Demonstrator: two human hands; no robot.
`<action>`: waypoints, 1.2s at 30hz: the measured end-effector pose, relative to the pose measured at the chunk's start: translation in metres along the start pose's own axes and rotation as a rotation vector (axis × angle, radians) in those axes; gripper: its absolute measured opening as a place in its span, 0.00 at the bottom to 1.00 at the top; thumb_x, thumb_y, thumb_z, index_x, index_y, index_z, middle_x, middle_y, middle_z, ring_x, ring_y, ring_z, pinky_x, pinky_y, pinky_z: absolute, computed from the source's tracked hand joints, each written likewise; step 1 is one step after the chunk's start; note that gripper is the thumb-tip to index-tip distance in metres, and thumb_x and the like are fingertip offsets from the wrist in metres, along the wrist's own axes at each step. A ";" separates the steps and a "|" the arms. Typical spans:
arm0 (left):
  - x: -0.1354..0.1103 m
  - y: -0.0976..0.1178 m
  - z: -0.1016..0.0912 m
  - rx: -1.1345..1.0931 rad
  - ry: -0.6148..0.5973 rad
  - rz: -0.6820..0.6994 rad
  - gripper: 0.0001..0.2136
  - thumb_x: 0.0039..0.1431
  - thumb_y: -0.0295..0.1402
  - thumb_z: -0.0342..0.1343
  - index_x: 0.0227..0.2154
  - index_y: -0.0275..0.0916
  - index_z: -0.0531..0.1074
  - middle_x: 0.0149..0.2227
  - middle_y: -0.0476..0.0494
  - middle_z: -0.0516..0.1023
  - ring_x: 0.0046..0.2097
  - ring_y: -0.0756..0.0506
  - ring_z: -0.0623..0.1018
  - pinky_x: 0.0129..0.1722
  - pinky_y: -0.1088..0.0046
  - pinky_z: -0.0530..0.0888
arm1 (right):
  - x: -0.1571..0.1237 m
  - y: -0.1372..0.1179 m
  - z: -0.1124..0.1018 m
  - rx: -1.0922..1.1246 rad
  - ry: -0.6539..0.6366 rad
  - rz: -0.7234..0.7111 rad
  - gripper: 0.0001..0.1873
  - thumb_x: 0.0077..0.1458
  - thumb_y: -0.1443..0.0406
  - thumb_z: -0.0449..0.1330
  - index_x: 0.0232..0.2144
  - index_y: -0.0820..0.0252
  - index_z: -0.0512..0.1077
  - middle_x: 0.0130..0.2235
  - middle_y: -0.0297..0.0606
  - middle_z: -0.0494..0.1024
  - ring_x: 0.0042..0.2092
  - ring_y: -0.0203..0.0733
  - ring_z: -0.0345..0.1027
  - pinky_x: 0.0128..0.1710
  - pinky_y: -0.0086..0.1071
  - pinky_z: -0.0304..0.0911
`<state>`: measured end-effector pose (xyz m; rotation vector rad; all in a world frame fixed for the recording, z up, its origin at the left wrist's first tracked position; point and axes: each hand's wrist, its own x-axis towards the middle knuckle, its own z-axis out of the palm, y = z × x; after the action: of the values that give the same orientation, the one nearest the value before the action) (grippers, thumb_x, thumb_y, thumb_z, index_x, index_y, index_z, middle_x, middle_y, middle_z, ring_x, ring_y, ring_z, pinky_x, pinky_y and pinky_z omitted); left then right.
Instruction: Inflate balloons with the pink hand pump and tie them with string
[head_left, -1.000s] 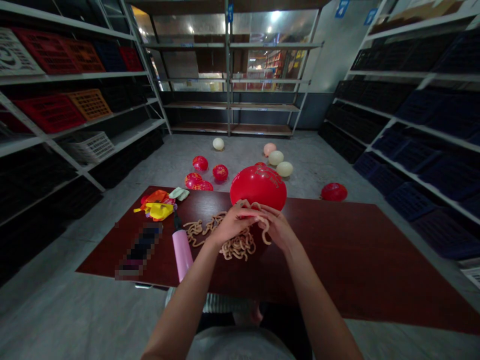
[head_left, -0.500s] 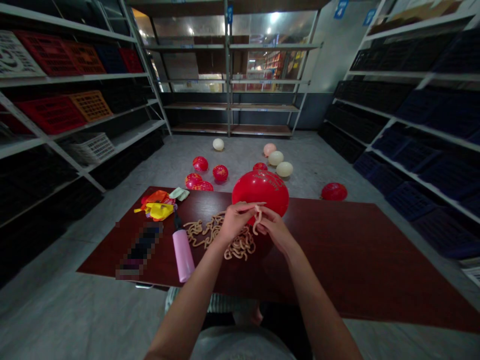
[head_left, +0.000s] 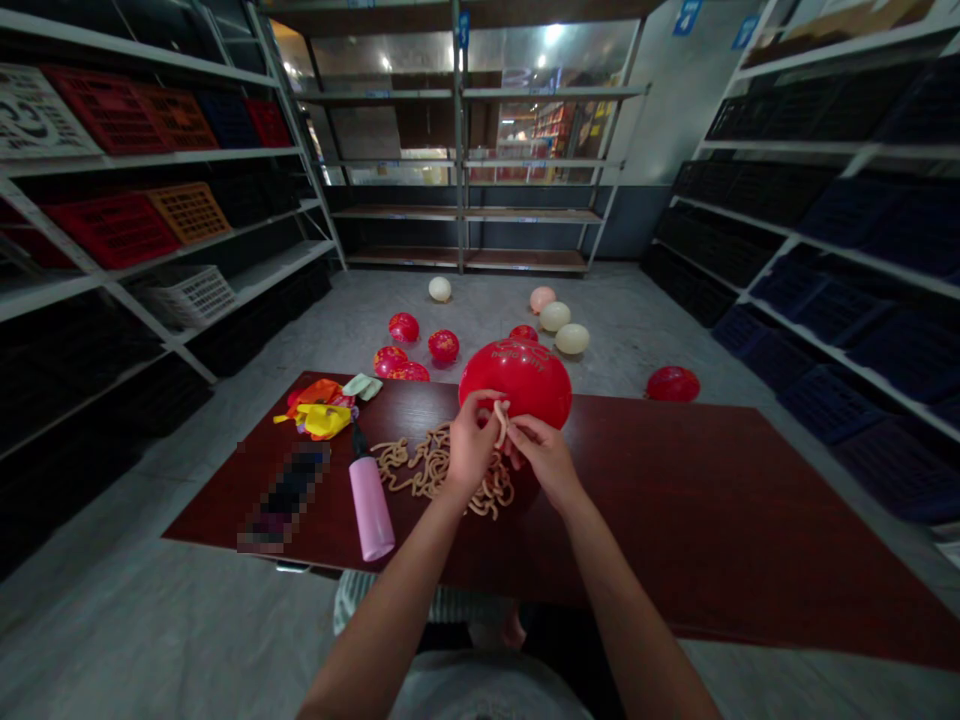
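Note:
A large inflated red balloon with printed lettering rests at the table's far edge, just beyond my hands. My left hand is closed, its thumb and fingers pinching a short, beige, cord-like piece in front of the balloon. From the other side, my right hand pinches the same piece with its fingertips. The balloon's neck is hidden behind my fingers. Under and left of my hands lies a tangled pile of beige cord. Beside it is a pink hand pump with a black nozzle.
Deflated yellow and orange balloons lie at the far left of the dark red table, near a pixelated dark object. Several inflated balloons are on the floor beyond. Shelves with crates stand at both sides.
The balloon has shifted slightly left and turned. My left hand has tilted more upright, and my right hand has moved a little left; the beige piece stays between them.

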<state>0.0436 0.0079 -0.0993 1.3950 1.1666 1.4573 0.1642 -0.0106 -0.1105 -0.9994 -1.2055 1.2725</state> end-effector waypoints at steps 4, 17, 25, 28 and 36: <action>0.002 -0.002 0.003 -0.027 0.128 -0.075 0.17 0.55 0.46 0.62 0.29 0.38 0.64 0.20 0.56 0.65 0.22 0.53 0.65 0.23 0.78 0.63 | -0.001 0.002 0.003 0.021 0.021 0.009 0.15 0.49 0.50 0.65 0.30 0.55 0.75 0.21 0.30 0.72 0.20 0.33 0.60 0.20 0.31 0.55; 0.002 -0.006 -0.003 -0.093 -0.246 0.030 0.11 0.61 0.37 0.56 0.41 0.39 0.79 0.41 0.42 0.81 0.45 0.44 0.78 0.50 0.65 0.72 | 0.002 0.000 0.000 0.049 0.213 -0.044 0.15 0.50 0.50 0.64 0.31 0.55 0.74 0.21 0.29 0.70 0.20 0.33 0.59 0.22 0.31 0.53; -0.004 -0.009 0.007 0.313 -0.263 0.368 0.08 0.67 0.30 0.50 0.43 0.36 0.73 0.42 0.38 0.78 0.45 0.44 0.77 0.49 0.64 0.72 | 0.001 0.016 -0.003 -0.214 0.452 -0.167 0.16 0.55 0.50 0.60 0.35 0.55 0.75 0.35 0.39 0.79 0.36 0.41 0.70 0.38 0.35 0.65; -0.005 -0.012 0.012 0.434 -0.241 0.385 0.08 0.69 0.32 0.46 0.42 0.36 0.70 0.41 0.38 0.77 0.44 0.43 0.76 0.47 0.63 0.72 | -0.002 0.011 -0.002 -0.363 0.509 -0.205 0.14 0.57 0.52 0.58 0.36 0.55 0.75 0.37 0.40 0.80 0.38 0.44 0.72 0.42 0.37 0.64; -0.007 -0.014 0.016 0.470 -0.206 0.317 0.10 0.69 0.31 0.47 0.50 0.39 0.64 0.47 0.35 0.76 0.49 0.41 0.77 0.49 0.62 0.72 | -0.003 0.006 -0.003 -0.586 0.513 -0.250 0.14 0.60 0.54 0.54 0.36 0.53 0.75 0.40 0.42 0.81 0.40 0.46 0.72 0.44 0.38 0.62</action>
<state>0.0590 0.0060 -0.1154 2.0796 1.2437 1.2481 0.1665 -0.0128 -0.1171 -1.4330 -1.2584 0.4147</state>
